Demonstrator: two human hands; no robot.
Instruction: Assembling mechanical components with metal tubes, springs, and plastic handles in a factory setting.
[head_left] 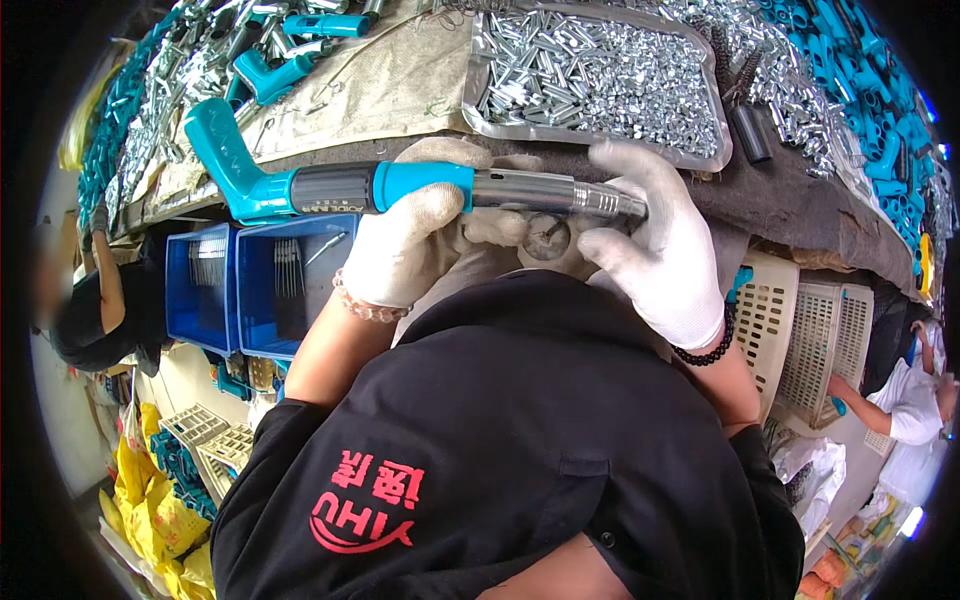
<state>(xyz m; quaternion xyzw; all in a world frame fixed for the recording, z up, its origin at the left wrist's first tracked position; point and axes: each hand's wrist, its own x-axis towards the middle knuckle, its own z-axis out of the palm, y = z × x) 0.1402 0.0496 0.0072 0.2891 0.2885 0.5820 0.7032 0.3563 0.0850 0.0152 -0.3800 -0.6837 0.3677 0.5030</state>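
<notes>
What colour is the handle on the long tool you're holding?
The handle is teal blue, on a grey and silver tool. The head view shows it.

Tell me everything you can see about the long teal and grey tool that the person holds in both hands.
The tool is a long, slim tube lying almost level across the view, at the near edge of the workbench. Its left end is a teal, plastic-looking handle bent upward at an angle. Next come a dark grey section, a teal sleeve, then a shiny metal barrel with a ribbed band near the right tip. The left hand, in a white glove, wraps the teal sleeve; the gloved right hand grips the barrel end.
</notes>
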